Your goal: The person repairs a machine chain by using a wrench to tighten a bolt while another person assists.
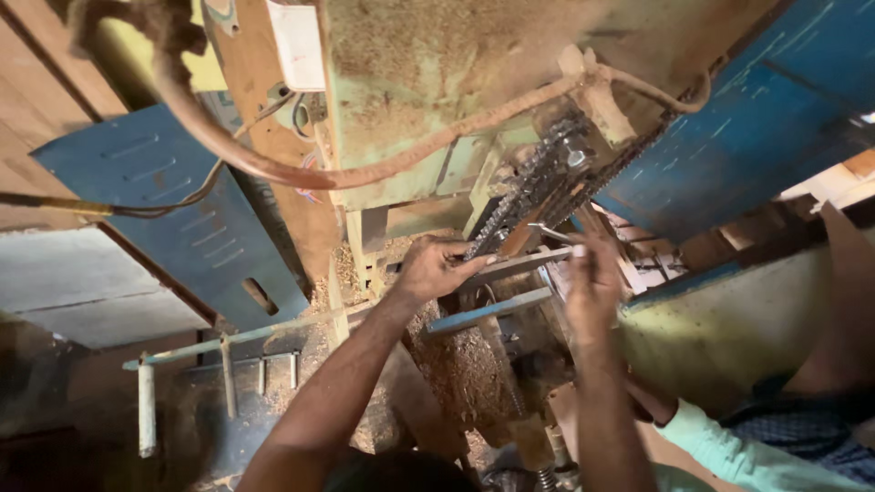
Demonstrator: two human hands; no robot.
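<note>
Left hand [436,267]: fingers curled and pressing on the grey bar [515,265], right at the chain [538,187].
Right hand [592,273]: fingers closed round a thin metal tool [550,232], tip at the chain.
Chain: at 12 o'clock from both hands, hanging off the green machine [410,91].
Pinch risk: fingertips sit at the links; any chain movement could trap them.
Slip risk: sawdust [456,364] at 6 o'clock coats everything, so the tool may skid.

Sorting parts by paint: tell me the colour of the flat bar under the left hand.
Light blue, dusty; the flat bar shows in the head view, just below the left hand.
</note>
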